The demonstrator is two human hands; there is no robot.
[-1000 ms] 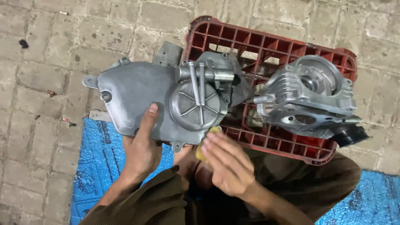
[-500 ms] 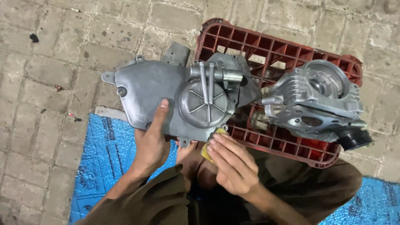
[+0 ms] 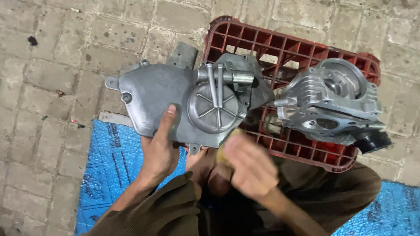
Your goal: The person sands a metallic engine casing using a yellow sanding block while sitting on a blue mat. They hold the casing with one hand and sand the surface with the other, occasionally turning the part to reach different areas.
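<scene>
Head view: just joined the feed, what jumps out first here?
The big grey metal engine cover fills the middle, lying partly over the left edge of a red plastic crate; the left hand grips its near edge. On the right of the crate sits a finned silver cylinder head. Below the cover, the right hand is motion-blurred, with something yellow at its fingers; I cannot tell what it is.

silver-grey engine cover (image 3: pixel 175 100), red grid crate (image 3: pixel 280 48), blue mat (image 3: pixel 109 170).
</scene>
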